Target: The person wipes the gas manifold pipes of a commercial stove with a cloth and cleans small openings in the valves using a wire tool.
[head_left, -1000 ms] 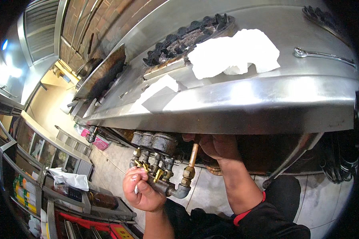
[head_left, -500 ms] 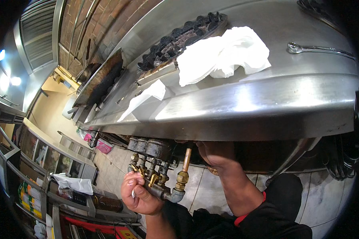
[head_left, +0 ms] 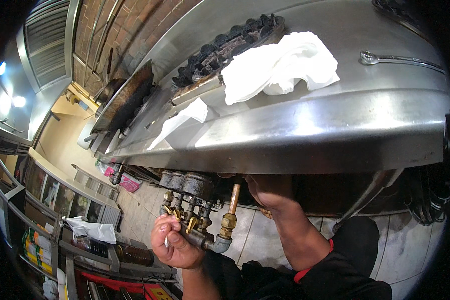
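My left hand (head_left: 177, 240) is closed at the valve assembly below the steel counter's front, a small white piece between its fingers and its fingertips at the yellow brass valve levers (head_left: 193, 224). Dark, grimy cylinders (head_left: 187, 182) sit above the valves; a copper pipe (head_left: 235, 197) rises from a brass fitting (head_left: 228, 225). My right hand (head_left: 267, 192) reaches under the counter just right of that pipe, its fingers hidden.
The steel counter (head_left: 335, 115) bears white paper towels (head_left: 280, 65), a blackened burner (head_left: 210, 57) and a wrench (head_left: 400, 61). Cluttered shelving (head_left: 45, 225) stands at left; a pink package (head_left: 130, 185) lies on the tiled floor (head_left: 395, 250).
The view has shifted slightly, moving the counter's contents leftward in the picture. My left hand stays at the valves and my right stays under the counter.
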### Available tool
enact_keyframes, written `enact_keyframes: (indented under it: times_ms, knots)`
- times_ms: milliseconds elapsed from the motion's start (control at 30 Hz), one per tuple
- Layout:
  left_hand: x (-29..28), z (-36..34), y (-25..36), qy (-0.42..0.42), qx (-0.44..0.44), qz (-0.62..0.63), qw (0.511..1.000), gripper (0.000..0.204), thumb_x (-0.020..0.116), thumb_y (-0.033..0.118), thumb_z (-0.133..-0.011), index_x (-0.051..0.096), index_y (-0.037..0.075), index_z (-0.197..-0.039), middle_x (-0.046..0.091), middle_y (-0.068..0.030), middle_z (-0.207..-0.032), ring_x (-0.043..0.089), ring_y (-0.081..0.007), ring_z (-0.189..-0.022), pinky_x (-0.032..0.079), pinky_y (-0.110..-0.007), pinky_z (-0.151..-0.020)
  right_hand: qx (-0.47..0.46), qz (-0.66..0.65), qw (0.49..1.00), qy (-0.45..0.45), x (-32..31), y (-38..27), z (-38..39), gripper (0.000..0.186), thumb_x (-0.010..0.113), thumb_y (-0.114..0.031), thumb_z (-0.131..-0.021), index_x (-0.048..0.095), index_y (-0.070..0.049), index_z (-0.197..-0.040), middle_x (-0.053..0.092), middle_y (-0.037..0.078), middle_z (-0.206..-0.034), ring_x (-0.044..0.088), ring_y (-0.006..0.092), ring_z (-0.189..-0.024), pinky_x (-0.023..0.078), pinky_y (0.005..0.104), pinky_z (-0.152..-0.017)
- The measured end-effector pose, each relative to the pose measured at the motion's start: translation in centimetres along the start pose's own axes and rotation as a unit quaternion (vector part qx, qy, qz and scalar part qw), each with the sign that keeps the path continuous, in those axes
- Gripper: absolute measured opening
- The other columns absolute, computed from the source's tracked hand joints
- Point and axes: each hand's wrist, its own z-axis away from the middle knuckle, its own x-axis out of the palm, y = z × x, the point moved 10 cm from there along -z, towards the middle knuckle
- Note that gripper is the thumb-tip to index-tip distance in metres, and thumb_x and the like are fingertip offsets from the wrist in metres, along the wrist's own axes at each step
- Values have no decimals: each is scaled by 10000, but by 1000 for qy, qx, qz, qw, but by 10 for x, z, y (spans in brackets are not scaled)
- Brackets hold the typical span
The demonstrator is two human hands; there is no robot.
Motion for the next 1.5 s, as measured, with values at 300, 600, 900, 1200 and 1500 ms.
enact_keyframes:
  times_ms: [300, 600, 900, 1200, 1500]
  knots:
    - [0, -1, 1, -3, 4, -8, 1000, 211, 499, 213, -984, 505, 9, -1040, 596, -92, -846, 586, -208, -825, 449, -443, -894, 31, 8, 999, -23, 5, 3, 1, 237, 637, -238, -876, 618, -47, -1014, 619, 139, -975, 582, 312, -919, 446, 428, -815]
    - [1, -3, 2, -6, 6, -2, 1000, 204, 500, 204, -981, 507, 11, -1049, 584, -83, -822, 576, -204, -813, 447, -437, -883, 55, -131, 990, -13, 0, -6, -5, 274, 678, -211, -851, 597, -38, -1047, 628, 137, -996, 607, 282, -926, 495, 398, -802]
    - [1, -3, 4, -7, 11, -13, 1000, 206, 496, 208, -982, 504, 12, -1044, 582, -80, -821, 578, -202, -809, 450, -432, -879, 96, -587, 803, -32, 13, -15, -6, 327, 683, -44, -824, 556, -21, -1125, 634, 172, -1024, 661, 347, -881, 583, 516, -736]
    - [1, -2, 2, -11, 7, -14, 1000, 205, 493, 211, -986, 497, 15, -1045, 602, -92, -856, 588, -208, -826, 450, -441, -890, 64, -171, 982, -43, 1, -7, -5, 276, 607, -262, -907, 606, -17, -1034, 627, 170, -957, 608, 319, -919, 476, 429, -839]
    - [1, -1, 3, -8, 9, -20, 1000, 212, 494, 220, -985, 502, 14, -1035, 601, -91, -849, 586, -213, -827, 453, -446, -885, 60, -72, 992, -84, 7, -17, -5, 218, 624, -112, -883, 573, 18, -1051, 649, 191, -970, 665, 316, -821, 555, 405, -748]
